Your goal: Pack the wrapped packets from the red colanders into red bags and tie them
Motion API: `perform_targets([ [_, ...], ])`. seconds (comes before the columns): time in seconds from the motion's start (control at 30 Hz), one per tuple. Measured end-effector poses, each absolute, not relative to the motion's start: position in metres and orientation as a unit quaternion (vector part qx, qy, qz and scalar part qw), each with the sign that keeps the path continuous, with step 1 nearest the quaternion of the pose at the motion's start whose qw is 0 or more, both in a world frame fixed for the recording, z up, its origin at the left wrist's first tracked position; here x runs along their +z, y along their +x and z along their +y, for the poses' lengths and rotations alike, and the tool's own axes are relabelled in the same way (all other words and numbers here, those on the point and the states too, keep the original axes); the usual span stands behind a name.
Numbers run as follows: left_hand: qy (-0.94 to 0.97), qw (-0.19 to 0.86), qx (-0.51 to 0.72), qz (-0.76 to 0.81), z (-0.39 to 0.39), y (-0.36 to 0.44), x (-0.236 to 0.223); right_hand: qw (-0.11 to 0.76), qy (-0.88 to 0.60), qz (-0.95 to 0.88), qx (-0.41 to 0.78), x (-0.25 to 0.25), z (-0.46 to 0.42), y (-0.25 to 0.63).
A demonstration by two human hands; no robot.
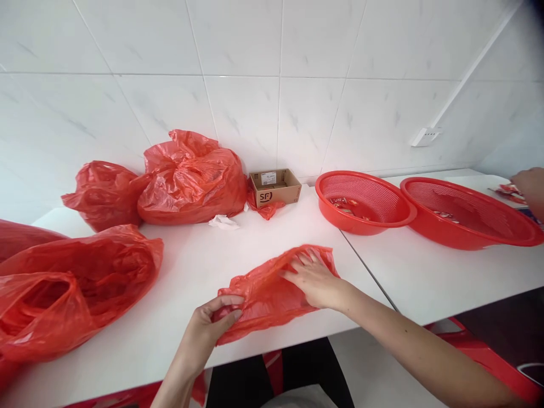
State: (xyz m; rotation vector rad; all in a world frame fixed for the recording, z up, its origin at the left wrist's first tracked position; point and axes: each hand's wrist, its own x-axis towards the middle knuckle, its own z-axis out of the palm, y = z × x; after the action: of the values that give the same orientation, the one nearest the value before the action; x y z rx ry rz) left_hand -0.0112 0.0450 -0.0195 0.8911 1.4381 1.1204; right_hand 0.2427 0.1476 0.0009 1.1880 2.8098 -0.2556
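Observation:
A thin red plastic bag (267, 292) lies flattened on the white table in front of me. My left hand (212, 320) pinches its left end between thumb and fingers. On the bag's right part, my right hand (312, 277) rests with fingers spread, pressing on the film or just inside its upper layer; I cannot tell which. The bag looks flat and creased, with its right edge reaching past my right fingertips.
Filled red bags (191, 181) stand against the wall, and a large open red bag (114, 283) lies at left. A cardboard box (278, 195), a crumpled tissue (224, 222) and two red baskets (365, 224) (450, 235) holding small packets stand behind. Another person's hand (531, 184) shows far right.

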Motion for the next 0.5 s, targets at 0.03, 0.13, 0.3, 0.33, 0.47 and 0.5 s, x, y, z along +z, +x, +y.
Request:
perform_targets([
  [0.03, 0.337, 0.540, 0.493, 0.593, 0.045, -0.016, -0.021, 0.071, 0.387, 0.912, -0.118, 0.001, 0.147, 0.248],
  [0.13, 0.256, 0.575, 0.543, 0.556, 0.045, -0.027, -0.022, 0.105, 0.357, 0.893, -0.254, 0.011, 0.143, 0.259],
  [0.3, 0.272, 0.584, 0.538, 0.544, 0.043, -0.029, -0.019, -0.143, 0.358, 0.849, -0.361, 0.034, 0.164, 0.283],
  [0.33, 0.288, 0.581, 0.528, 0.548, 0.041, -0.029, -0.019, -0.207, 0.406, 0.835, -0.310, 0.034, 0.174, 0.294],
  [0.47, 0.340, 0.544, 0.512, 0.572, 0.029, -0.026, -0.017, -0.222, 0.614, 0.757, -0.006, 0.024, 0.218, 0.344],
  [0.5, 0.344, 0.538, 0.509, 0.576, 0.026, -0.025, -0.017, -0.191, 0.644, 0.740, 0.031, 0.021, 0.225, 0.354],
])
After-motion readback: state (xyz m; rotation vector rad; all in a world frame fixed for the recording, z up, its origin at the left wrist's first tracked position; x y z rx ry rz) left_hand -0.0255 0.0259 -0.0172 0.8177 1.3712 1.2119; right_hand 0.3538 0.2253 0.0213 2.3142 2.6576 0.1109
